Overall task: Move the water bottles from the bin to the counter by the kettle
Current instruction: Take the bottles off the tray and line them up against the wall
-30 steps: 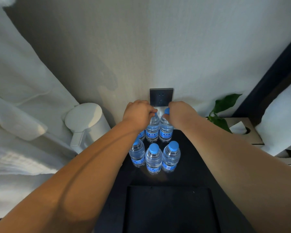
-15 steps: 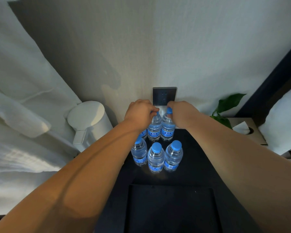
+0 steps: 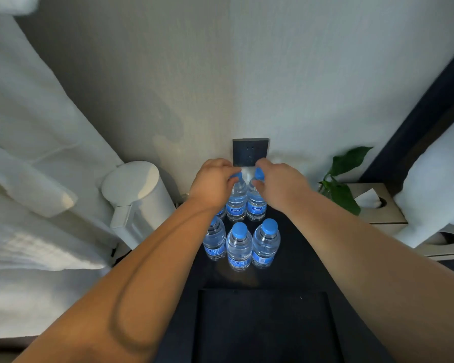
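Pale wall (image 3: 299, 87) rose behind a dark worktop (image 3: 302, 260), with a dark socket plate (image 3: 250, 151) set into it just beyond the hands. Both bare arms reached forward side by side. The left hand (image 3: 212, 184) had its fingers curled round the blue cap of the left bottle (image 3: 236, 203), pinching it at the top. The right hand (image 3: 281, 184) pinched the cap of the right bottle (image 3: 256, 205) in the same way. These two bottles stood upright and touching, directly beneath the hands and close against the wall, their bases on the worktop.

A third bottle (image 3: 220, 214) showed only as a sliver of label under the left wrist, so I could not tell much about it. Nearer the person than the hands, between the two forearms, stood the front row of bottles (image 3: 239, 247): three upright, blue-capped, packed shoulder to shoulder.

Off to the left of the left hand sat the white kettle (image 3: 134, 195), its lid closed and its handle turned towards the person, just beside the group of bottles. White cloth (image 3: 37, 127) hung further out on that side. To the right of the right hand a green plant (image 3: 344, 179) leaned by the wall, and beyond it lay a tissue box (image 3: 378, 205). Closest to the person, below both forearms, a dark rectangular tray (image 3: 262, 326) lay on the worktop; its inside was too dark to make out.
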Demonstrator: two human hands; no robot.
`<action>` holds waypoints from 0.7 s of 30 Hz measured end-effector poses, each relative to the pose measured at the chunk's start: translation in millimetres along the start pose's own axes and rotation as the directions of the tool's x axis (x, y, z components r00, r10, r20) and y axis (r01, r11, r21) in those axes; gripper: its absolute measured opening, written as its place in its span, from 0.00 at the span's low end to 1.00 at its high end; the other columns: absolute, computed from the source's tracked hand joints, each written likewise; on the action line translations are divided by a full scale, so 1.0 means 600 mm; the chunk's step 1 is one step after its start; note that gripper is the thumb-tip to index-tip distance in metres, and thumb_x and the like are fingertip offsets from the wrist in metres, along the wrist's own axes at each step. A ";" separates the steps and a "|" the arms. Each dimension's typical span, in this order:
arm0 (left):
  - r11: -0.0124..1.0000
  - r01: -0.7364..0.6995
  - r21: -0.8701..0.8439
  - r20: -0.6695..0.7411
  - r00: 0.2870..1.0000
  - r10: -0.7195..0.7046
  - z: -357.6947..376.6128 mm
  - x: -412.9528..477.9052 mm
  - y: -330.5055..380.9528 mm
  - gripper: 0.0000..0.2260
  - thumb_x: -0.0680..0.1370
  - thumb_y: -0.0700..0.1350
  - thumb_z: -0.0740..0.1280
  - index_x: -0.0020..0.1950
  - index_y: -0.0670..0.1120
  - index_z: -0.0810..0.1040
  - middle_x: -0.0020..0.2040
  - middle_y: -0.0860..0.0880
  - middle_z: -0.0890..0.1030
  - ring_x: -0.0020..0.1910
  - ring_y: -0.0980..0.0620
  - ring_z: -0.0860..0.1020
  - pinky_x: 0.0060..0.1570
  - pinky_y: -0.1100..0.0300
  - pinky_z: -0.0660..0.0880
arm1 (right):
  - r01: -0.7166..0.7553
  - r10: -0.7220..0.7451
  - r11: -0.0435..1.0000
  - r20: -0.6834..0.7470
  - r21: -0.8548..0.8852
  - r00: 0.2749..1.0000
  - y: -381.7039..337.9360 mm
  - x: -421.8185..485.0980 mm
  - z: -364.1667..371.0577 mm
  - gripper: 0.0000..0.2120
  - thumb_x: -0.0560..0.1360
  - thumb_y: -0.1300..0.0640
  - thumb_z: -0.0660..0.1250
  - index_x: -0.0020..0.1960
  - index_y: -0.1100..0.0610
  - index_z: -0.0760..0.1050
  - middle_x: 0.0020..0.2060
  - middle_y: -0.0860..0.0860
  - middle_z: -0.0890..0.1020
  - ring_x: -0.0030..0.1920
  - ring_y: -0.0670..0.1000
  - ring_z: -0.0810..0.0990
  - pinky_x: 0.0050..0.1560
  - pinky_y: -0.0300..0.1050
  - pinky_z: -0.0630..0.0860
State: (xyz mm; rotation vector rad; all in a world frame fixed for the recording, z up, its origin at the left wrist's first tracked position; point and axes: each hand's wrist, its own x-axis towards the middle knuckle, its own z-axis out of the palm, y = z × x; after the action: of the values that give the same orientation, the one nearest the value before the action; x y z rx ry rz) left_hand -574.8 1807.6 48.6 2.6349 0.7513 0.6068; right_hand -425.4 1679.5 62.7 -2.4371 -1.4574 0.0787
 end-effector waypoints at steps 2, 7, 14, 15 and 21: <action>0.998 0.039 -0.040 -0.084 0.996 -0.043 -0.010 -0.020 0.002 0.12 0.80 0.40 0.72 0.63 0.44 0.85 0.58 0.42 0.84 0.58 0.39 0.78 0.59 0.51 0.74 | 0.029 -0.027 0.998 -0.032 0.048 0.999 -0.015 -0.023 0.005 0.14 0.82 0.46 0.65 0.62 0.53 0.75 0.44 0.53 0.82 0.42 0.57 0.79 0.37 0.47 0.71; 0.995 0.083 -0.054 -0.048 0.995 -0.086 -0.043 -0.076 0.001 0.09 0.80 0.47 0.71 0.53 0.44 0.88 0.46 0.43 0.85 0.46 0.42 0.82 0.49 0.51 0.77 | 0.091 -0.094 0.995 0.079 0.032 0.992 -0.047 -0.073 0.015 0.13 0.82 0.43 0.63 0.50 0.50 0.81 0.41 0.49 0.85 0.44 0.55 0.83 0.40 0.48 0.78; 0.978 0.204 0.043 0.085 0.975 -0.207 -0.057 -0.155 -0.013 0.15 0.82 0.57 0.64 0.48 0.50 0.85 0.42 0.49 0.82 0.42 0.46 0.79 0.43 0.50 0.78 | 0.108 -0.105 0.994 0.077 -0.029 0.991 -0.065 -0.114 0.023 0.23 0.79 0.30 0.56 0.47 0.46 0.79 0.35 0.45 0.80 0.40 0.50 0.79 0.40 0.46 0.68; 0.979 0.199 0.031 0.100 0.974 -0.201 -0.059 -0.161 -0.012 0.14 0.82 0.58 0.65 0.50 0.50 0.85 0.44 0.48 0.83 0.44 0.46 0.80 0.45 0.50 0.78 | 0.126 -0.122 0.991 0.076 -0.044 0.990 -0.066 -0.120 0.025 0.25 0.78 0.27 0.55 0.48 0.46 0.79 0.33 0.44 0.78 0.39 0.50 0.77 0.43 0.47 0.67; 0.981 0.164 0.106 0.238 0.953 -0.185 -0.071 -0.178 0.000 0.16 0.79 0.52 0.71 0.65 0.47 0.78 0.58 0.44 0.81 0.57 0.42 0.79 0.57 0.48 0.76 | 0.219 -0.207 0.961 0.088 -0.168 0.974 -0.080 -0.148 0.036 0.21 0.75 0.30 0.66 0.56 0.46 0.78 0.39 0.43 0.77 0.49 0.54 0.80 0.54 0.52 0.67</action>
State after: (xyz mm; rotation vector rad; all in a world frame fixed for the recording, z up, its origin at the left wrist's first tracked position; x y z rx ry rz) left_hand -677.5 1756.2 52.0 2.6161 0.9357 0.1962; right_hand -513.8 1628.2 46.5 -2.4151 -1.8202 -0.0133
